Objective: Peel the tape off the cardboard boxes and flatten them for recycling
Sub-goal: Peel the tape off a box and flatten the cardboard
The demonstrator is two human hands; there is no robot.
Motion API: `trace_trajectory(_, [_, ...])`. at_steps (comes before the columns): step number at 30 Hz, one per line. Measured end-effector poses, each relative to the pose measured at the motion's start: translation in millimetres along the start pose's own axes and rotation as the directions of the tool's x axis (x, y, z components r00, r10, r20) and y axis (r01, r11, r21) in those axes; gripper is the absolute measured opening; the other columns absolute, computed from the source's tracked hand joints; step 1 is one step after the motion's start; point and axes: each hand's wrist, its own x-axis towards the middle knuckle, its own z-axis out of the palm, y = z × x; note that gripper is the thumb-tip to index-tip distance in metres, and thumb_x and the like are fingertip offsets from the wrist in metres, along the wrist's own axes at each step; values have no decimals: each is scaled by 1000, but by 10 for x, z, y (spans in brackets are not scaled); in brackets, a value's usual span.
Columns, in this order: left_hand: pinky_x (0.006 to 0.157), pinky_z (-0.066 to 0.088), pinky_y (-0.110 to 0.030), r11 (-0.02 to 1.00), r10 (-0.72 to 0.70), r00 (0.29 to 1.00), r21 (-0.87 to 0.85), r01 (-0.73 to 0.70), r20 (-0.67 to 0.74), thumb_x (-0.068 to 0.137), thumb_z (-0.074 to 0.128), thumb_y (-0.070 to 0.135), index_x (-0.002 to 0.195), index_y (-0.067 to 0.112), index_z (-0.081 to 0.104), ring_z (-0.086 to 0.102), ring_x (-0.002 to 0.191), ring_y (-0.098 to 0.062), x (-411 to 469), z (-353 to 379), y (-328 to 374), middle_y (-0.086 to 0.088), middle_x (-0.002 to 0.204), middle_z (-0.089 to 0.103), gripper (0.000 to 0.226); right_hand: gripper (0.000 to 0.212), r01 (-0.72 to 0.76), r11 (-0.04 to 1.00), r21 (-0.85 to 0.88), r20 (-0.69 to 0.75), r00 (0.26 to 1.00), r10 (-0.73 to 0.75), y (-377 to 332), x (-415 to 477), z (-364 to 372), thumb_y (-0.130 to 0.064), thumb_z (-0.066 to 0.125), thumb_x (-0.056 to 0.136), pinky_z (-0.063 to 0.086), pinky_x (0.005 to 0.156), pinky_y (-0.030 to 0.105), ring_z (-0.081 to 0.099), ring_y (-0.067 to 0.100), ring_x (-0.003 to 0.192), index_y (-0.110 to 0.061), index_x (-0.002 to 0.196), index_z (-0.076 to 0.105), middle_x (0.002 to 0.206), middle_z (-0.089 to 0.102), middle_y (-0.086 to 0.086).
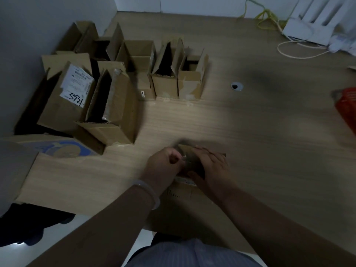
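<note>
1. The small cardboard box (185, 193) sits on the table near its front edge, directly in front of the person and partly covered by both hands.
2. The left hand (163, 166) is at the box's left side, with curled fingers pinching what looks like a strip of clear tape (183, 157). The strip is blurred and shows only as a glint.
3. The right hand (213, 168) lies over the top of the box with its fingers flat and spread, and its thumb runs along the near side. The two hands are close together, almost touching.
4. A pale bracelet (148, 191) circles the left wrist.
5. The table (250, 141) is light wood grain and dimly lit, with a round cable grommet (237, 86) set in it.
6. White walls meet in a corner behind the table.
7. A group of open cardboard boxes (167, 74) stands at the far left with their flaps up. Their insides are too dark to tell what they contain.
8. One larger box (57, 112) carries a white shipping label (77, 85) with handwriting on it.
9. A box with blue print (63, 147) lies at the left edge.
10. At the far right stand a white router (312, 26), a yellow cable (265, 16) and a white cable (300, 53).
11. A red object (346, 108) is cut off at the right edge.
</note>
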Motion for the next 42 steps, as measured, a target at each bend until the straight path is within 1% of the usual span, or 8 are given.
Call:
trace_trajectory(5, [67, 47, -29, 980, 148, 989, 137, -145, -16, 80, 70, 24, 88, 23, 55, 57, 74, -15, 59, 68, 5, 5, 81, 59, 18, 44, 55, 998, -3, -3, 998, -55, 28, -49, -3, -34, 63, 85, 32, 110, 45, 39, 25, 137, -20, 127, 60, 142, 50, 5])
trace_trajectory(11, [64, 37, -27, 990, 81, 997, 116, -82, 16, 67, 83, 29, 84, 22, 49, 52, 75, -19, 223, -3, -115, -4, 88, 55, 38, 31, 113, 989, -100, -74, 990, -121, 29, -51, 25, -32, 65, 82, 35, 105, 47, 50, 32, 128, -23, 111, 71, 135, 57, 10])
trace_trajectory(15, [69, 48, -30, 981, -95, 985, -152, 117, 144, 70, 83, 26, 87, 24, 50, 56, 77, -13, 209, -18, -189, 3, 84, 59, 38, 30, 120, 985, -126, -74, 989, -130, 18, -71, 28, -35, 60, 84, 38, 104, 49, 50, 32, 128, -24, 111, 70, 135, 57, 10])
trace_trajectory(19, [60, 50, -18, 855, -218, 948, -424, 300, 231, 74, 79, 20, 95, 27, 59, 63, 78, -9, 129, -65, -320, -3, 95, 67, 31, 30, 134, 982, -132, -61, 988, -143, 22, -78, 15, -36, 58, 87, 39, 105, 49, 49, 33, 129, -25, 112, 70, 136, 55, 10])
trace_trajectory(26, [64, 44, -10, 969, -30, 999, -247, 19, -39, 80, 74, 14, 83, 26, 65, 58, 71, 0, 102, -139, -175, 8, 78, 66, 15, 30, 129, 984, -122, -56, 989, -137, 36, -51, 44, -30, 72, 80, 43, 101, 51, 50, 34, 126, -25, 109, 70, 133, 57, 10])
trace_trajectory(31, [69, 43, -15, 993, -26, 1000, -111, 28, 15, 97, 50, 28, 86, 26, 71, 57, 76, 6, 94, -251, -136, 17, 79, 65, 24, 27, 136, 984, -113, -79, 986, -145, 46, -58, 81, -31, 69, 82, 44, 100, 52, 49, 34, 127, -24, 109, 69, 134, 57, 10])
trace_trajectory(36, [74, 42, -8, 987, 159, 985, -3, -159, 65, 81, 73, 29, 92, 25, 72, 58, 85, 2, 43, -292, -157, 18, 87, 62, 12, 29, 125, 986, -109, -78, 988, -134, 18, -55, 54, -29, 73, 80, 44, 100, 52, 50, 35, 127, -24, 108, 71, 133, 57, 11])
trace_trajectory(42, [73, 44, -17, 972, 235, 972, -20, -234, 31, 90, 63, 18, 89, 17, 70, 58, 80, -6, 116, -233, -61, 7, 82, 65, 7, 52, -21, 979, -204, -119, 993, -4, -85, -90, -93, -51, 67, 71, 42, 99, 45, 51, 32, 118, -30, 118, 65, 127, 57, 4])
